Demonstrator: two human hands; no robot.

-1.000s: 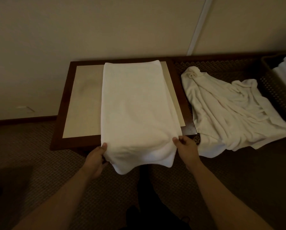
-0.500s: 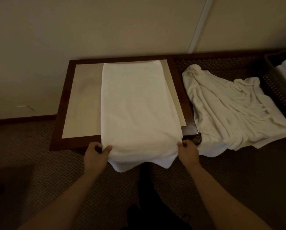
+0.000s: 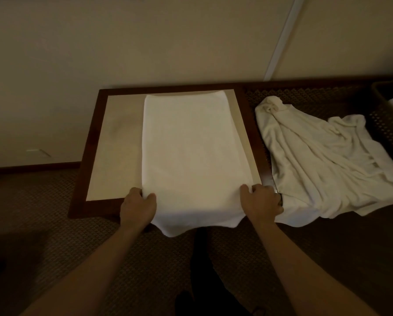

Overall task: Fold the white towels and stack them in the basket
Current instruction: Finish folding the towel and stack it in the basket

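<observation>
A white towel (image 3: pixel 195 153) lies lengthwise on the counter (image 3: pixel 113 142), its far end at the counter's back edge and its near end drooping over the front edge. The left hand (image 3: pixel 137 207) pinches the towel's near left corner, and the right hand (image 3: pixel 261 202) grips the near right corner, both at the front edge. The step in hand looks like a lengthwise fold: the next move likely calls for lifting both corners together and carrying them toward the back edge, keeping the sides aligned. The counter's left part is bare, giving room there; on the right the towel runs close to the edge. Just beyond that edge an unfolded pile of white cloth (image 3: pixel 323 169) sprawls on the floor. The basket (image 3: pixel 382 115), far right, already holds white cloth.
</observation>
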